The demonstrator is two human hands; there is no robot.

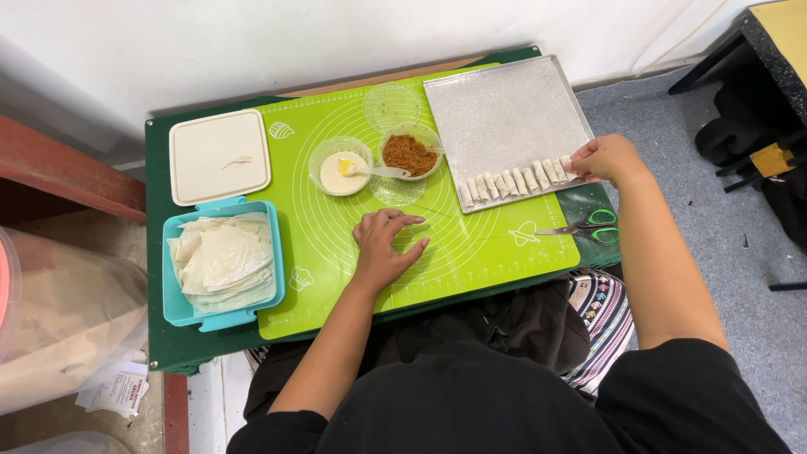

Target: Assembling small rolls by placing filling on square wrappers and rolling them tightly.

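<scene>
A green silicone mat [471,252] covers the desk [160,252]. On it a metal tray [504,109] carries a row of small pastry rolls [513,181] along its near edge. The right hand [607,160] pinches the end roll there; the left hand [382,244] lies open, flat on the mat.

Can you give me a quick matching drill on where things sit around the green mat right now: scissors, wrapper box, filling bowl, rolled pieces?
Things:
1. scissors
2. blue box of wrappers
3. bowl of brown filling
4. row of rolled pieces

Places:
A. on the near edge of the metal tray, at the right hand
B. left of the mat, below the cream lid
C. at the mat's right edge, below the tray
D. at the top of the mat, beside the bowl with the spoon

Pairs: 1-C, 2-B, 3-D, 4-A
</scene>
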